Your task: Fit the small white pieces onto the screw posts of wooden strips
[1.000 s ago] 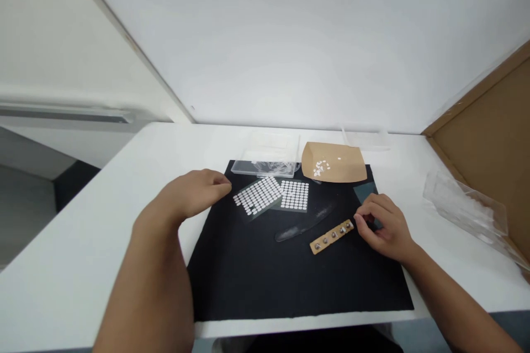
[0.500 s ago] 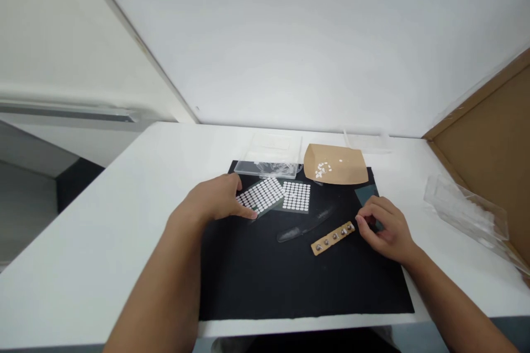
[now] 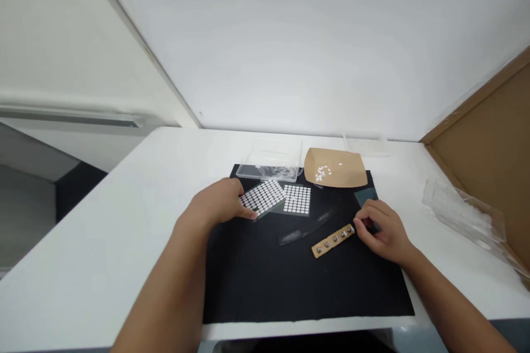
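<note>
My left hand (image 3: 226, 201) grips the left end of a sheet of white oval stickers (image 3: 265, 197), thumb along the near edge. A second sheet of white ovals (image 3: 297, 199) lies partly beneath it, to the right. My right hand (image 3: 381, 231) has thumb and forefinger pinched together; whatever is between them is too small to make out. Just left of those fingertips, a narrow cardboard strip (image 3: 331, 244) carries a row of several shiny round metal pieces. All of this is on a black mat (image 3: 306, 287).
Behind the sheets stands a clear plastic box (image 3: 271, 168) with small clear pieces inside. A brown card (image 3: 348, 170) beside it bears scattered white bits. Clear plastic containers (image 3: 464, 215) lie at right near a cardboard panel (image 3: 488, 143). A dark green piece (image 3: 365, 195) lies behind my right hand.
The whole view has shifted slightly. Both hands keep practically the same pose and place relative to the sheets and the cardboard strip.
</note>
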Available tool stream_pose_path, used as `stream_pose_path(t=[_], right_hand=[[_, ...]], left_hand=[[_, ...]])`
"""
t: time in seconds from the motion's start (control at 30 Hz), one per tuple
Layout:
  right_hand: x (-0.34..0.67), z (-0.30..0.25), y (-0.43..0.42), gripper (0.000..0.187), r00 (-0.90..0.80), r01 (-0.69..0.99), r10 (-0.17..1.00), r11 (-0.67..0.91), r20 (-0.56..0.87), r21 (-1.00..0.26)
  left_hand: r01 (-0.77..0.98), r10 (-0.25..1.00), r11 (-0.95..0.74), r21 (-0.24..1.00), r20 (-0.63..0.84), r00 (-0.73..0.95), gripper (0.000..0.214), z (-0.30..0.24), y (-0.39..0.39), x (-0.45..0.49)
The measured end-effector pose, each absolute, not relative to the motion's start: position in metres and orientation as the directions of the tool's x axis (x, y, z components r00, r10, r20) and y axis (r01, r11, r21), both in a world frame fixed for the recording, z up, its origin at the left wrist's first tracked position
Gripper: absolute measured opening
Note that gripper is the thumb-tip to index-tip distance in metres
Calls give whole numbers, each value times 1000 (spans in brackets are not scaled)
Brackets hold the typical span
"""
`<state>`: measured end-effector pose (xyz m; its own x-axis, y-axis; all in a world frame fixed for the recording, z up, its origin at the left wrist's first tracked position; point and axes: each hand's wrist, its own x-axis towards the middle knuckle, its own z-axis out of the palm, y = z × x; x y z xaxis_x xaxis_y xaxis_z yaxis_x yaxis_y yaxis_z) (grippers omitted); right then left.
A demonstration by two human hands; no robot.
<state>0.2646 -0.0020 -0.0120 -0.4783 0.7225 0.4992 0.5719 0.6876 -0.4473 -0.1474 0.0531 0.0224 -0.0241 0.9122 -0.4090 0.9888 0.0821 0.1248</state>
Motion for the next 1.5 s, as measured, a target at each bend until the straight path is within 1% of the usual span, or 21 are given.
stream_pose_path(t=[0.17,0.4,0.6,0.67,0.77,0.9,1.0,1.13,1.2,1.27,1.37,1.43,1.5], right_hand=[[264,-12,-2,11,-485,570,728,683,484,-456],[265,-15,-2,12,-510,558,728,685,458,-469],[265,-15,-2,12,-517,553,725,689,456,-468],[265,-15,-2,12,-516,553,722,691,460,-465],[265,-16,-2,12,-516,553,723,691,460,-465],[265,-17,-2,11,-518,540,724,690,456,-482],[264,-17,-1,12,-504,523,725,689,469,-502],[261,-14,-2,14,-476,500,737,676,480,-541],[258,-14,-2,14,-472,493,737,676,485,-547],[255,-15,-1,14,-482,485,728,686,488,-543],[251,-17,-1,13,-497,463,713,700,495,-543],[250,-16,0,12,-491,455,712,701,502,-549],[248,-10,2,12,-487,452,708,705,512,-546]], left_hand=[[990,931,38,136,-364,14,52,21,55,-147],[983,922,100,157,-385,-32,45,20,56,-147],[982,933,83,170,-360,-17,44,22,55,-148],[974,939,80,213,-344,-2,39,26,55,-149],[932,946,95,350,-323,24,33,36,52,-150],[834,944,166,526,-328,19,43,50,45,-152],[795,951,186,578,-308,1,46,57,39,-156],[799,972,156,581,-235,-19,46,64,30,-160],[782,983,125,611,-186,-11,49,66,25,-158],[751,995,85,655,-88,-36,53,69,21,-153],[705,987,19,709,98,-124,57,71,19,-143],[669,976,-20,743,160,-149,53,71,20,-135],[644,960,-54,763,217,-177,45,70,21,-126]])
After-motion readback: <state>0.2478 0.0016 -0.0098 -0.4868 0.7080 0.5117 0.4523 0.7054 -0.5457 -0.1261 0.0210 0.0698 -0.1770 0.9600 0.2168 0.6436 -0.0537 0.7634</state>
